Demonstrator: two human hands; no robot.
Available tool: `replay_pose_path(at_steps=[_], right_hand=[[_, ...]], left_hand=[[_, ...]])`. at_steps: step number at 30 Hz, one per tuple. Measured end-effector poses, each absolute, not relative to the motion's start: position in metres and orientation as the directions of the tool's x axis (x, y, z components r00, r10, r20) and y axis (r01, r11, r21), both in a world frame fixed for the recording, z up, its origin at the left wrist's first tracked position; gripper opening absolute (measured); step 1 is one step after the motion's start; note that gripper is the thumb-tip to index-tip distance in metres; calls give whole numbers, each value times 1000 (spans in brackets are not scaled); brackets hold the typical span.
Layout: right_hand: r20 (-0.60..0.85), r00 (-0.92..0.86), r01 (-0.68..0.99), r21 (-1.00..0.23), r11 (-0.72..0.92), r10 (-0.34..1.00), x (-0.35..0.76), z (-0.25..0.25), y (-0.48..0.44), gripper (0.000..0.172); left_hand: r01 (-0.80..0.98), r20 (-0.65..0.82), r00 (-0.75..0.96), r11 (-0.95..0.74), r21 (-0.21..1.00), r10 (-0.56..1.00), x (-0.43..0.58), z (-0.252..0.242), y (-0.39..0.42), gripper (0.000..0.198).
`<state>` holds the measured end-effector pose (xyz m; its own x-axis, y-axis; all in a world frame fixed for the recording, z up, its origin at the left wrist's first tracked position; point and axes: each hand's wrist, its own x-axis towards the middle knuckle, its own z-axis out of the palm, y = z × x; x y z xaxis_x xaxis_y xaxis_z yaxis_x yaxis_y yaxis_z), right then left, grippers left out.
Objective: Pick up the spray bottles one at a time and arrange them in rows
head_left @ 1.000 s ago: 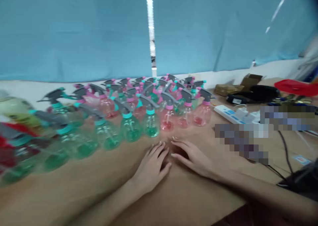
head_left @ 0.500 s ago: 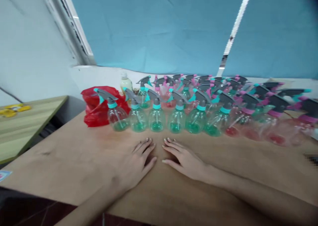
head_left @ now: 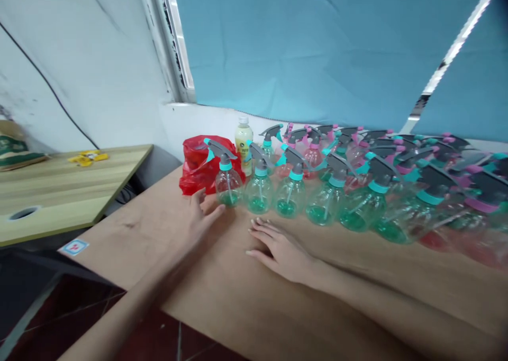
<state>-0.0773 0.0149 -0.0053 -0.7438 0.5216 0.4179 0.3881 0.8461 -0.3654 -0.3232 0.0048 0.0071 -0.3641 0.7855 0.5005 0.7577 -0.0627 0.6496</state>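
Observation:
Several small clear spray bottles with grey triggers stand in rows on a brown table (head_left: 238,297); the near ones have teal collars and green bottoms, the far ones pink. My left hand (head_left: 197,218) is open, its fingertips close to the leftmost teal spray bottle (head_left: 227,182), holding nothing. My right hand (head_left: 278,247) lies flat and open on the table just in front of the bottle row. A red plastic bag (head_left: 196,165) sits behind the leftmost bottle.
A pale yellow drink bottle (head_left: 243,138) stands behind the sprayers. A lower wooden desk (head_left: 59,191) with a hole and yellow items is at the left. A blue curtain (head_left: 317,48) hangs behind; a white wall is at the left.
The view has swung left along the bottle row. My left hand has moved forward and left from beside my right hand to the leftmost teal bottle. My right hand stays flat.

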Motion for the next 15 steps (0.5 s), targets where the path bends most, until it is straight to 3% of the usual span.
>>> replay_pose_path(at_steps=[10,15], right_hand=[[407,-762,359,-381,852,503,-88,-5,18,50],[406,-767,357,-376,855,498,-87,-5,16,49]], left_hand=[[810,536,-337,-52,584,774,-306,28,45,84],[800,540,-317,-87,594,780,-307,30,53,81]])
